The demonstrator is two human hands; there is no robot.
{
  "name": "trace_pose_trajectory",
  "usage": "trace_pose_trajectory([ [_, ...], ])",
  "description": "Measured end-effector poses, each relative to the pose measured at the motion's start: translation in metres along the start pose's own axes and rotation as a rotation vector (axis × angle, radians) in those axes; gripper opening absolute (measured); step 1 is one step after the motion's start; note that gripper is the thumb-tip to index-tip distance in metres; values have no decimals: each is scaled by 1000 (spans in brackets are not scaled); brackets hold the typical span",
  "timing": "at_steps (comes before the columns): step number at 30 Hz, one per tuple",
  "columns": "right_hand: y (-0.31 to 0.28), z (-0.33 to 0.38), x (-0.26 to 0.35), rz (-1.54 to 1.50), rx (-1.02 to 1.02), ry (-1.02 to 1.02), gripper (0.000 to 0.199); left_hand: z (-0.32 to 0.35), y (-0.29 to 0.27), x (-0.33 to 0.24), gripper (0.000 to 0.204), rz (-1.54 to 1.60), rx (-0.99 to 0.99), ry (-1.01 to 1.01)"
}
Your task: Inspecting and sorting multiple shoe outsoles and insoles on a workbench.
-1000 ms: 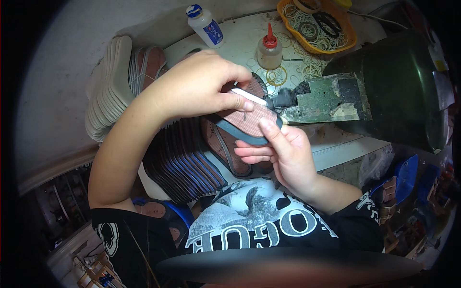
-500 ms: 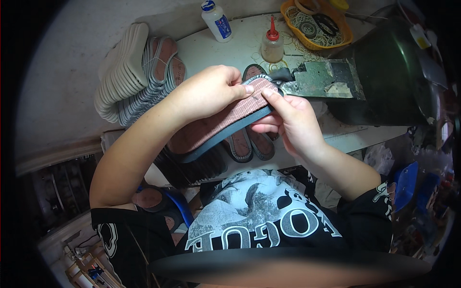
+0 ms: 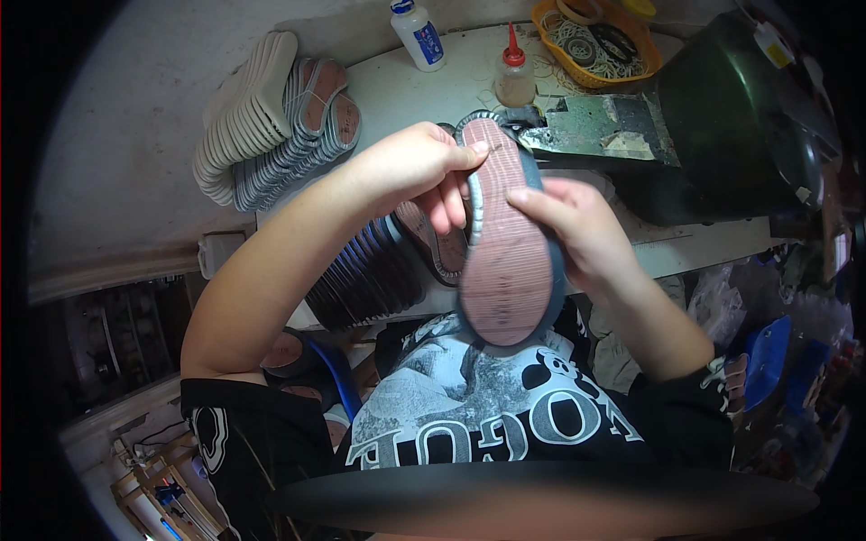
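Both hands hold a slipper sole [image 3: 507,279], a pink striped insole on a dark blue-grey base. Its narrow end points away from me and its wide end comes near my shirt. Silvery-grey edging runs round the narrow end and along the left side. My left hand [image 3: 431,169] pinches the left edge near the narrow end, thumb on top, other fingers partly curled below. My right hand [image 3: 582,230] grips the right edge, its thumb lying on the pink face and its other fingers hidden beneath. More grey-edged pink insoles [image 3: 444,248] lie on the table behind it.
White soles [image 3: 244,117] and tied grey-edged insoles [image 3: 311,113] are stacked at the far left. Dark soles [image 3: 365,279] stand in a row nearer me. Beyond are a white bottle [image 3: 419,38], a red-tipped squeeze bottle [image 3: 515,83] and a yellow basket [image 3: 603,77]. A green machine [image 3: 722,126] fills the right.
The sole has swung from a slant to nearly straight, its wide end moving right and toward me. Both hands still hold it, and my right thumb sits farther from the narrow end.
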State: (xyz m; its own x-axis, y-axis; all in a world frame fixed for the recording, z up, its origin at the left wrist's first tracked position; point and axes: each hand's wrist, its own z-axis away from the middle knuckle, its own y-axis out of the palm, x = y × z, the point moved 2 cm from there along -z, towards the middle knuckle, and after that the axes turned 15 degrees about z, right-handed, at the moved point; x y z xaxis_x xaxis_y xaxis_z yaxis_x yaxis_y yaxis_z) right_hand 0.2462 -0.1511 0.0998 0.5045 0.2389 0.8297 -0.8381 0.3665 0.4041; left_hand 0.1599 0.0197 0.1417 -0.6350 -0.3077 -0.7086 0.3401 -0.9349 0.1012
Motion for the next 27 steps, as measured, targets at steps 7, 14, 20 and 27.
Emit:
trace_pose_trajectory([
  [7, 0, 51, -13, 215, 35, 58, 27, -5, -11, -4, 52, -84, -50, 46],
  [14, 15, 16, -9, 64, -98, -20, 26, -25, -42, -16, 57, -360, -158, 202],
  [20, 17, -20, -13, 25, -91, -81, 26, -20, -35, -1, 56, 49, -131, 326],
  [27, 34, -19, -12, -167, -168, -84, 28, -20, -26, 9, 57, 250, -40, 341],
])
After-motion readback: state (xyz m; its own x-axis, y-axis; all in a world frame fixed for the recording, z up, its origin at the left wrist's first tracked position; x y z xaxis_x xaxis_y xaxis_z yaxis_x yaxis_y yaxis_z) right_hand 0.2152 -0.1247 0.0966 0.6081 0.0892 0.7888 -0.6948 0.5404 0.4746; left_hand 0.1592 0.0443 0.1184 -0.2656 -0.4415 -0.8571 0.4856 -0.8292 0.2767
